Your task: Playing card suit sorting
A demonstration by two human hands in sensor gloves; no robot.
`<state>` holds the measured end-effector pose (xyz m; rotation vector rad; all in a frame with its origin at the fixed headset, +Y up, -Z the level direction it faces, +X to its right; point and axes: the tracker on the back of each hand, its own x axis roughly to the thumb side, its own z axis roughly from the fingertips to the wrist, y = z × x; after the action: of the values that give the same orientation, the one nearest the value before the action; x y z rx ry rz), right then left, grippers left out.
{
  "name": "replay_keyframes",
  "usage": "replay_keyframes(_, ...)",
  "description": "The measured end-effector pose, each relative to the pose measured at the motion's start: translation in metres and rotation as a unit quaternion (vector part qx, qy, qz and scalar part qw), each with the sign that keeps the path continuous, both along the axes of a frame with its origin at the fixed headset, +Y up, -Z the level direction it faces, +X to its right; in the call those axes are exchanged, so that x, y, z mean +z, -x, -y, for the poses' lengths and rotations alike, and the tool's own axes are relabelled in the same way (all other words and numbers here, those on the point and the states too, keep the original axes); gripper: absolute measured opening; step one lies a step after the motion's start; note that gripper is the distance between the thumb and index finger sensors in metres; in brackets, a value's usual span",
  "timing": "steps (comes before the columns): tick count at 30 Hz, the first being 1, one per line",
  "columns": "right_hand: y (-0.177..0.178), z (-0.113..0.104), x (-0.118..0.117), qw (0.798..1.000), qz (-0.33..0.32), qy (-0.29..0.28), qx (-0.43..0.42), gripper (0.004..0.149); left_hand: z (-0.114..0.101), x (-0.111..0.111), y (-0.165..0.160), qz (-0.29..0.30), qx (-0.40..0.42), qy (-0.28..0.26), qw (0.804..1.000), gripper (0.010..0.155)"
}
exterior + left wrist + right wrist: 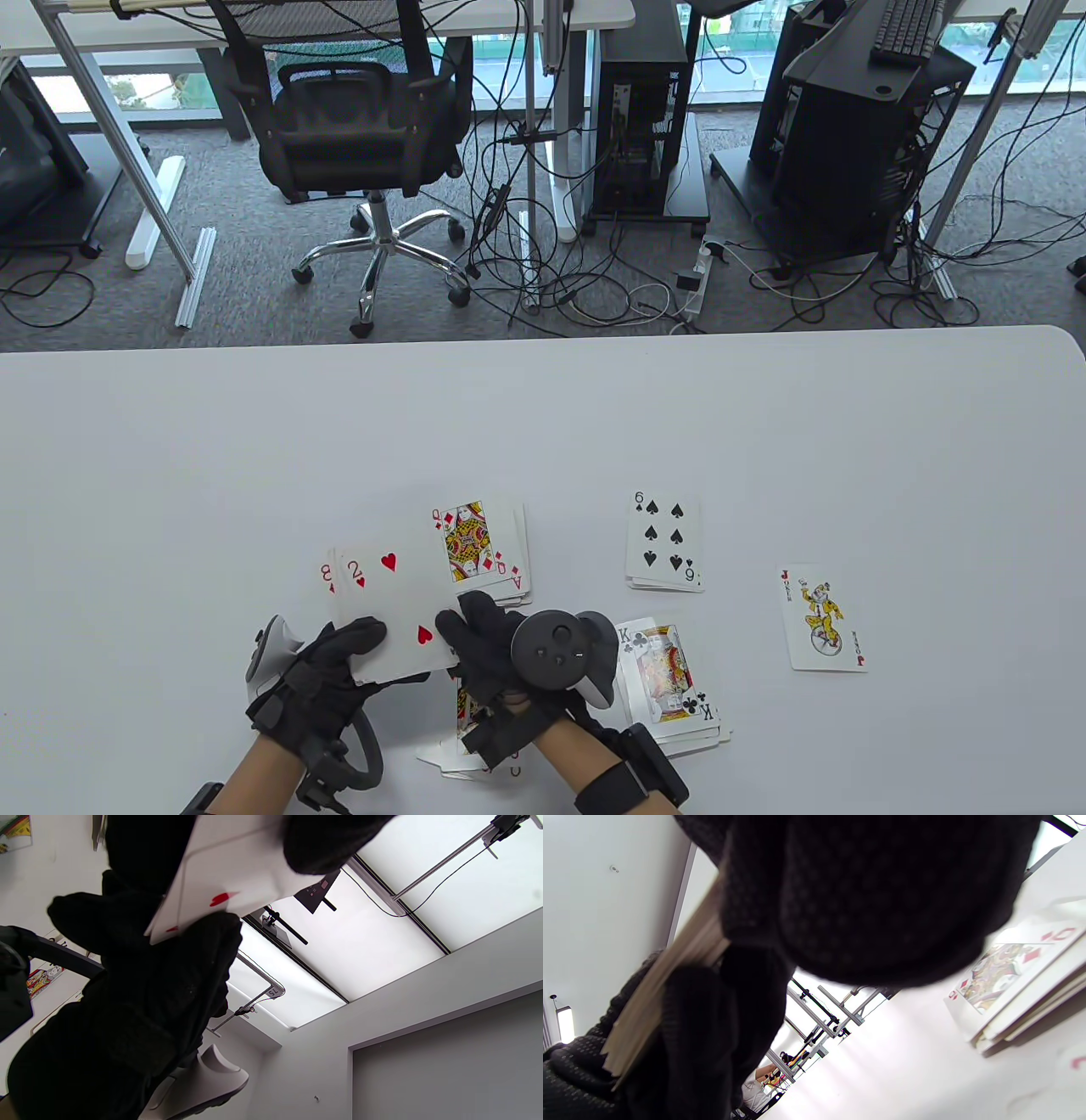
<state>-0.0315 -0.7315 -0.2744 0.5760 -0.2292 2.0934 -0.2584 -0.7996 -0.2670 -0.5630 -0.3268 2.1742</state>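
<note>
The left hand point(318, 679) pinched the stack point(386, 607), two of hearts on top, at its near edge; the right hand point(501, 649) gripped the top card beside it. Two cards could slide off together above the worktop point(254, 458).

I am reading "2" on the two of hearts point(386, 607). Around it, an "8" is peeking out at its left edge, "Q" on the queen of diamonds point(469, 543) beyond, "6" on the spade card point(663, 541), "K" on the king of clubs point(670, 675), "JOKER" on the joker point(821, 617) farthest right.
</note>
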Motion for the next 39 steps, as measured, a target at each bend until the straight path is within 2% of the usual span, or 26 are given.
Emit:
replay_keyframes(5,-0.017,-0.007,-0.006,0.998,0.052,-0.012,0.019,0.04,0.0,-0.001,0.001,-0.006,0.008,-0.002,1.0,0.055)
replay_keyframes(11,-0.056,-0.01,-0.004,0.995,0.09,0.029,-0.025,0.04,-0.001,-0.002,0.001,-0.013,0.021,-0.002,1.0,0.055)
replay_keyframes(14,-0.075,-0.005,0.001,0.994,0.08,0.04,-0.055,0.04,-0.002,-0.001,0.001,-0.014,0.018,-0.002,1.0,0.055)
replay_keyframes(18,-0.09,0.005,0.014,0.994,0.082,0.069,-0.032,0.042,-0.001,-0.001,0.001,-0.014,0.017,0.002,1.0,0.055)
replay_keyframes(20,-0.088,0.012,0.021,0.991,0.065,0.113,-0.017,0.044,-0.001,-0.001,0.002,-0.016,0.013,0.004,1.0,0.056)
replay_keyframes(22,-0.081,0.019,0.028,0.986,0.03,0.161,0.011,0.051,0.0,0.0,0.002,-0.017,0.012,0.006,1.0,0.056)
replay_keyframes(24,-0.07,0.028,0.035,0.982,0.011,0.181,0.047,0.054,0.0,0.0,0.002,-0.017,0.01,0.007,1.0,0.055)
replay_keyframes(27,-0.054,0.035,0.042,0.974,0.004,0.176,0.145,0.055,-0.001,0.0,0.002,-0.019,0.008,0.009,1.0,0.056)
replay_keyframes(30,-0.04,0.037,0.049,0.951,-0.015,0.169,0.257,0.054,-0.001,0.001,0.003,-0.021,0.006,0.009,1.0,0.055)
replay_keyframes(32,-0.034,0.036,0.051,0.943,-0.017,0.155,0.293,0.053,-0.001,0.001,0.003,-0.02,0.006,0.009,1.0,0.055)
replay_keyframes(37,-0.025,0.044,0.054,0.898,-0.024,0.164,0.408,0.054,-0.001,0.001,0.003,-0.016,0.006,0.011,1.0,0.055)
replay_keyframes(39,-0.021,0.046,0.055,0.888,-0.034,0.163,0.429,0.058,-0.001,0.001,0.003,-0.016,0.008,0.009,1.0,0.056)
